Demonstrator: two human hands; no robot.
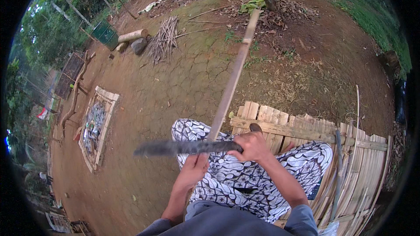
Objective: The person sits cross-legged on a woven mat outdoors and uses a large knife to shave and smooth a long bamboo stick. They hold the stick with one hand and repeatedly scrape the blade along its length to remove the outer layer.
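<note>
My right hand (253,146) is closed round the handle of a machete. Its dark, slightly motion-blurred blade (179,147) points left and lies across a long bamboo strip (235,72) near the strip's lower end. My left hand (194,170) grips that lower end, just below the blade, which hides part of the hold. From there the strip runs up and away over the ground, past a node, toward a tree base. Both hands are above my lap, over black-and-white patterned trousers (258,192).
I sit on a split-bamboo platform (363,166), with a thin stick (358,105) and a dark pole (337,170) on it. A framed pit of litter (94,126) lies left. Farther off are a stick pile (164,39), a log (132,35), a stone (139,46) and a green bin (105,35).
</note>
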